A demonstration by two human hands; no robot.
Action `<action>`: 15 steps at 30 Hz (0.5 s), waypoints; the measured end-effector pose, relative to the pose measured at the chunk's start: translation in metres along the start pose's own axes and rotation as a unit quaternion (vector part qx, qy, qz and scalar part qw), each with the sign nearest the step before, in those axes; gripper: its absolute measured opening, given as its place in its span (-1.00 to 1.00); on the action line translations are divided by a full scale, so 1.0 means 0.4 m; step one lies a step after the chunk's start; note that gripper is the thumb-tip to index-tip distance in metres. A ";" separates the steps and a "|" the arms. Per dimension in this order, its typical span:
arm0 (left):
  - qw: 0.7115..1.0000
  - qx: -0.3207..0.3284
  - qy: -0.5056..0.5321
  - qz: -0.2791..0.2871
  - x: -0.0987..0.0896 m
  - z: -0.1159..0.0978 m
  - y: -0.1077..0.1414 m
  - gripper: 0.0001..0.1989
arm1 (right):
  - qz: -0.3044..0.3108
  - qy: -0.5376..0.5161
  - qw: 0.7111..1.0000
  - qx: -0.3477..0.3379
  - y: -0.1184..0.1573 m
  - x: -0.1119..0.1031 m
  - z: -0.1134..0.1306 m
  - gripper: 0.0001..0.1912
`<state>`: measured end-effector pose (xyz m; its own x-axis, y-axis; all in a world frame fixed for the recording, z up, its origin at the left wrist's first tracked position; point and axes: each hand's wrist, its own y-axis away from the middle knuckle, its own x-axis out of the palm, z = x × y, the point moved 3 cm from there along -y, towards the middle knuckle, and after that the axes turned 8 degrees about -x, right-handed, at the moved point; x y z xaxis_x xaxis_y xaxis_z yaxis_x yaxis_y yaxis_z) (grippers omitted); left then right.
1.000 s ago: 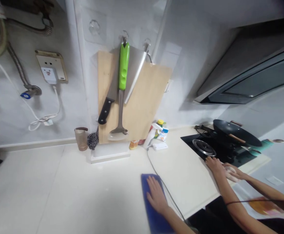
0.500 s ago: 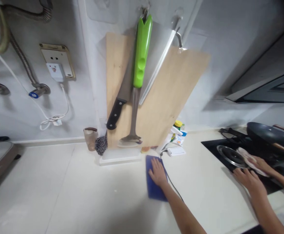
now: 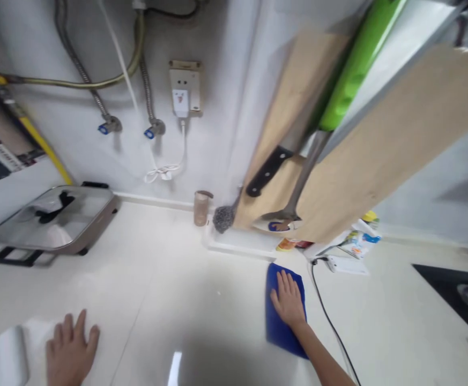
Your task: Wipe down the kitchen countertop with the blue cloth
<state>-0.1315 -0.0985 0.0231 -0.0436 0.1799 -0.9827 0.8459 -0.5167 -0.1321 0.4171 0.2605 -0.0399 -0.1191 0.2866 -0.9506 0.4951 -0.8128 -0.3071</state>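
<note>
Left hand flat at near edge of worktop, fingers spread, holding nothing. Right hand presses blue cloth mid-worktop, fingers together, flat. I'd keep palm pressure even and skirt black cable. Count: one cloth, one cable, one electric pan at left edge, two boards on back wall.

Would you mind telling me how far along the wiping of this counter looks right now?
Done: the counter in front looks glossy and bare. In hand: the right hand lies flat on the blue cloth, just before the white tray under the cutting board; the left hand rests flat on the counter. Left, probably: the stretch toward the electric pan.
</note>
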 end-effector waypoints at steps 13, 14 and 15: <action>0.998 0.004 0.043 -0.037 -0.008 -0.011 0.033 -0.37 | 0.020 -0.144 0.982 -0.120 -0.048 -0.073 0.490 -0.25; 0.998 0.006 0.046 -0.040 -0.008 -0.011 0.035 -0.38 | 0.016 -0.161 0.978 -0.129 -0.058 -0.077 0.536 -0.23; 0.998 0.010 0.050 -0.041 -0.009 -0.010 0.036 -0.38 | 0.015 -0.178 0.974 -0.138 -0.066 -0.082 0.583 -0.22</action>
<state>-0.1170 -0.1034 0.0252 -0.0584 0.3044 -0.9507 0.8307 -0.5134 -0.2155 0.2072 0.1542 -0.0111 -0.3677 0.0319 -0.9294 0.7098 -0.6360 -0.3027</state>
